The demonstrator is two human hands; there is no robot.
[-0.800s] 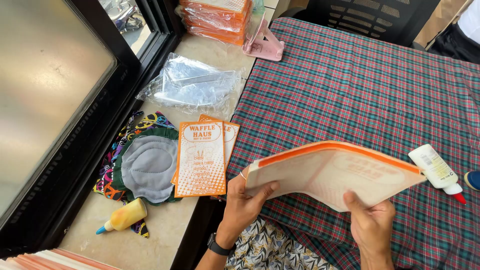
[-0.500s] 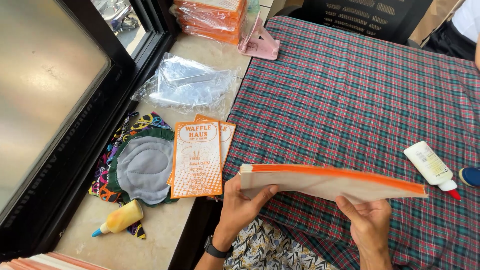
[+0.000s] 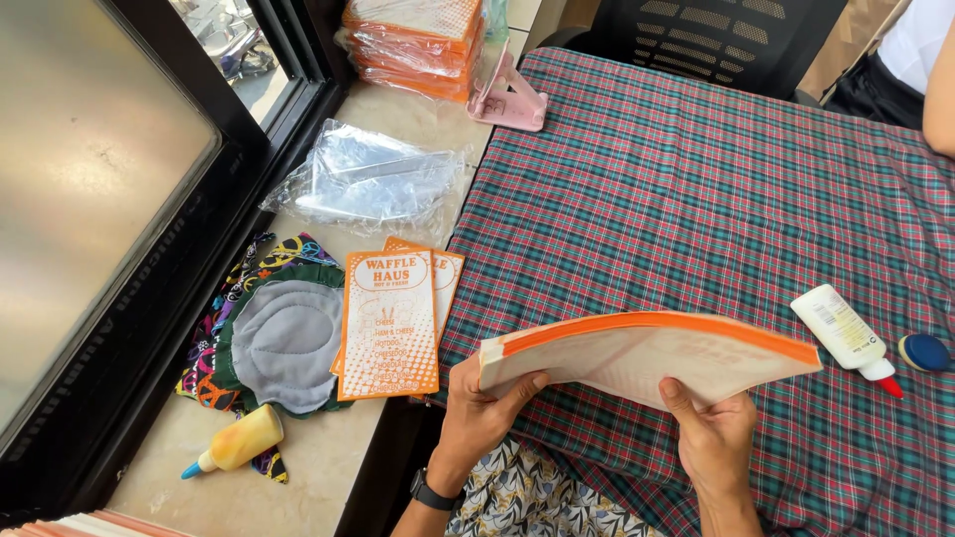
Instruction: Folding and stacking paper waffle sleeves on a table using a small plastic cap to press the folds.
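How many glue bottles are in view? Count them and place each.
2. A yellow glue bottle lies on the stone ledge by the window. A white glue bottle lies on the plaid tablecloth, right of the held orange-edged stack. None looks hidden.

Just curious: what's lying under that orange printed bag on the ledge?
A second orange bag peeks out from under the top bag, offset to the right. Most of it is covered, so anything beneath cannot be seen.

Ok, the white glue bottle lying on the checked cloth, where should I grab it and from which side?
Take the white glue bottle across its flat middle from above. It lies on its side, red tip toward the blue cap, so the body is free for the fingers.
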